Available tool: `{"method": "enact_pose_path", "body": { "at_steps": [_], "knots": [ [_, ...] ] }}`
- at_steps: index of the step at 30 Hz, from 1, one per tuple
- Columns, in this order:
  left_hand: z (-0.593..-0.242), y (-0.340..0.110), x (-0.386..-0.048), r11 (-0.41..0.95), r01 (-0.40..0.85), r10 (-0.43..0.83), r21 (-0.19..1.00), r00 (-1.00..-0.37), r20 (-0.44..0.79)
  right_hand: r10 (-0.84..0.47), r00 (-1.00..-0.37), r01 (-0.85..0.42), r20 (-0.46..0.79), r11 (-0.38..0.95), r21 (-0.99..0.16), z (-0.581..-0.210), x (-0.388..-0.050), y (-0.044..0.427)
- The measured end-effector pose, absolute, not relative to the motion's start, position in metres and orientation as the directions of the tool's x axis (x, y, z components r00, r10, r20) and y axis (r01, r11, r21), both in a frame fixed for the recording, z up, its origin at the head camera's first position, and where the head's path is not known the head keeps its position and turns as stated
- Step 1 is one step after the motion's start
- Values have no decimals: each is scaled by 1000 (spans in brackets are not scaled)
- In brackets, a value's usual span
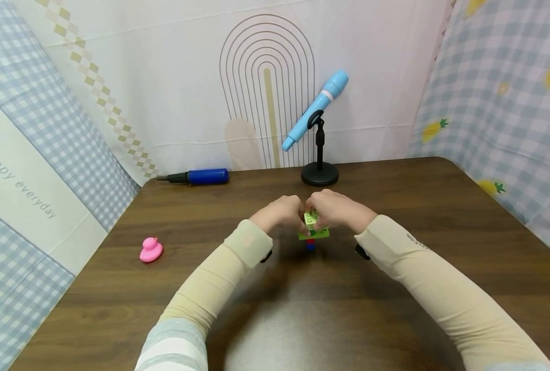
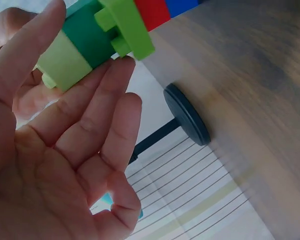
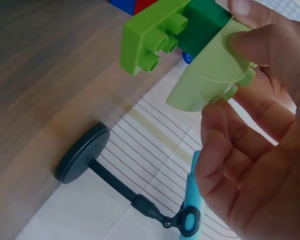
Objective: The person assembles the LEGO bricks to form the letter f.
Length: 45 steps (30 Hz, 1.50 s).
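A stack of toy building blocks stands on the table in front of me. From the bottom it has a blue block (image 1: 310,247), a red block (image 2: 152,14), a flat lime-green plate (image 3: 155,35) with studs, a dark green block (image 3: 202,25) and a pale green curved block (image 3: 210,75) on top. My right hand (image 1: 337,208) pinches the pale green block between thumb and fingers. From the other side my left hand (image 1: 281,212) holds the upper part of the stack, its fingertips against the dark green block and near the plate. The fingers partly hide the top blocks in the head view.
Behind the stack, a black stand (image 1: 320,175) holds a light blue microphone (image 1: 309,114). A blue-handled tool (image 1: 207,176) with a black tapered end lies at the back left edge. A pink toy duck (image 1: 151,250) sits at the left of the brown table (image 1: 372,319).
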<state>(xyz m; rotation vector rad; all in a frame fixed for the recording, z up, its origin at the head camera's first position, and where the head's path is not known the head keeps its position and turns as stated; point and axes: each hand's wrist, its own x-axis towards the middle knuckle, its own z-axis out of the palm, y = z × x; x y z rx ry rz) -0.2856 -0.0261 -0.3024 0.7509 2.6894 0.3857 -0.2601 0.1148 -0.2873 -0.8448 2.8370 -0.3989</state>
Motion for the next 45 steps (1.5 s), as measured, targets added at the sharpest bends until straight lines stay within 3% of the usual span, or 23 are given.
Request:
{"method": "enact_pose_path", "body": {
  "at_steps": [11, 45],
  "knots": [
    [-306, -24, -283, 840, 437, 512, 322, -835, -203, -552, -832, -509, -49, 796, -329, -291, -260, 119],
    [-307, -22, -283, 833, 435, 517, 342, -832, -202, -575, -818, -536, 31, 742, -401, -305, -262, 128]
  ]
}}
